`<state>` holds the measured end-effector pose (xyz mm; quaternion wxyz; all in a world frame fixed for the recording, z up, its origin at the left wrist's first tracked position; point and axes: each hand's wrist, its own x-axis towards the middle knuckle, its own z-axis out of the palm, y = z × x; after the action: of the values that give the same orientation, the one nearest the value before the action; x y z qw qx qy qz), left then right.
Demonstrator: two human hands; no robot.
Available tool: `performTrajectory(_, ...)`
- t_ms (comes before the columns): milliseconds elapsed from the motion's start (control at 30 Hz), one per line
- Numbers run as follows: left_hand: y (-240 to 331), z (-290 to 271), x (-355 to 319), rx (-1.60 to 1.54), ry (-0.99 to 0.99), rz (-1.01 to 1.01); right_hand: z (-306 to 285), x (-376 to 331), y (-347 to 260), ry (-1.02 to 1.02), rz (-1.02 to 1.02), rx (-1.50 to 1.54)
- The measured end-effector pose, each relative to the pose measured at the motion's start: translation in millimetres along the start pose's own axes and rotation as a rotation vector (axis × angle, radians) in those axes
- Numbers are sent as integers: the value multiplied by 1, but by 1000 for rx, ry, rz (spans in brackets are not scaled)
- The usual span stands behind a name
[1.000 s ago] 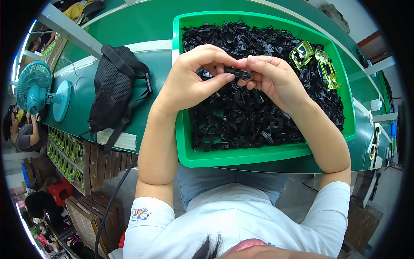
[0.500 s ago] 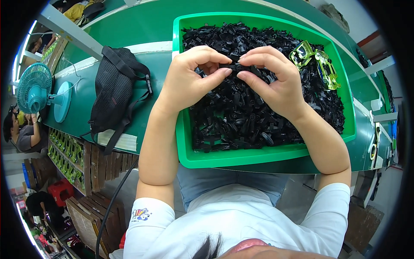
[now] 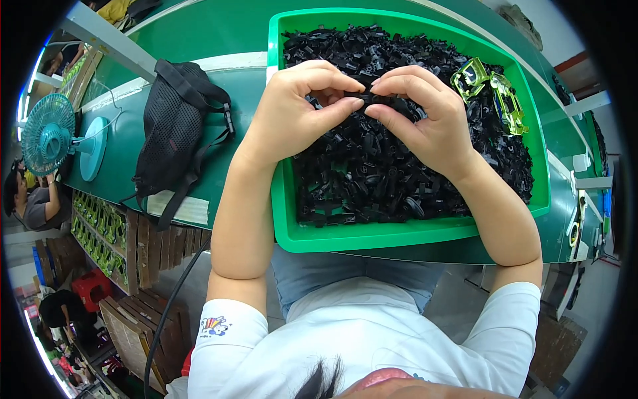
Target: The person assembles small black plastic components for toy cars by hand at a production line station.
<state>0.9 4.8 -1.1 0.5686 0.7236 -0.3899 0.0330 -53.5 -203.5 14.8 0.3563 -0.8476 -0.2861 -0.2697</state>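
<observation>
In the upper middle of the frame, the left hand (image 3: 299, 110) and right hand (image 3: 425, 116) meet fingertip to fingertip, pinching a small black part (image 3: 367, 98), its outline blurring into the dark pile (image 3: 372, 179) behind. The pile fills a green tray (image 3: 359, 240) on the table (image 3: 247, 100). Two yellow-green shells (image 3: 507, 106) lie on it at upper right. Left of the tray sits a black bag (image 3: 171, 126); a teal fan (image 3: 50, 130) stands at far left.
</observation>
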Motion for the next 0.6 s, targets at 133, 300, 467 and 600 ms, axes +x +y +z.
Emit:
performTrajectory(133,-1,-1,-1,-12,-16,-24,-2,-1,-4,-44,119,26)
performTrajectory(300,-14,4,5,-143,303,-67,-6,0,4,-57,291,-62)
performTrajectory(467,-17,6,6,-159,377,-95,-3,3,3,58,36,-275)
performTrajectory(600,-14,4,3,-164,357,-109,20,-9,-29,-345,-83,38)
